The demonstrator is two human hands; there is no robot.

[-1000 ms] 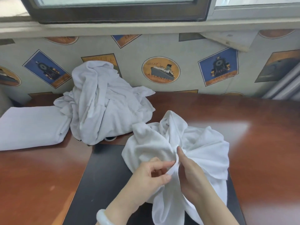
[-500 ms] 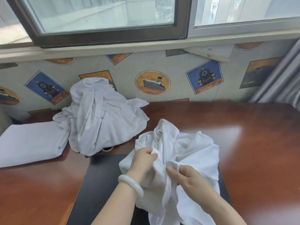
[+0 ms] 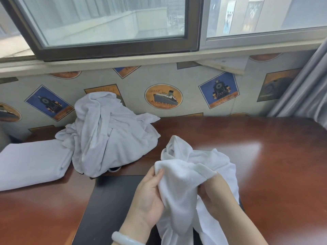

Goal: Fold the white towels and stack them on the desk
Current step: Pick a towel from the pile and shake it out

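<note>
The crumpled white terry towel (image 3: 187, 175) is bunched between both hands, to the right of the loose heap of unfolded white towels (image 3: 109, 135) and nearer the person. The left hand (image 3: 148, 193) pinches a rolled edge under its thumb. The right hand (image 3: 215, 195) is curled round a fold, with its fingertips hidden by cloth.

Neither grip seems to be on a true corner, so spreading the towel from here could leave it twisted and the fold lopsided. Its lower part runs out of view and may drag.

Left of the heap and touching it lies a flat folded white towel (image 3: 31, 161), probably the base of the stack. The heap's skirt laps over that towel's edge and would crowd anything set on top.

In front of the heap a black rectangular mat (image 3: 109, 206) lies on the glossy reddish-brown wooden desk (image 3: 274, 165). A small dark-and-white object (image 3: 115, 168) peeks out from under the heap's near edge, and I cannot tell what it is.
</note>
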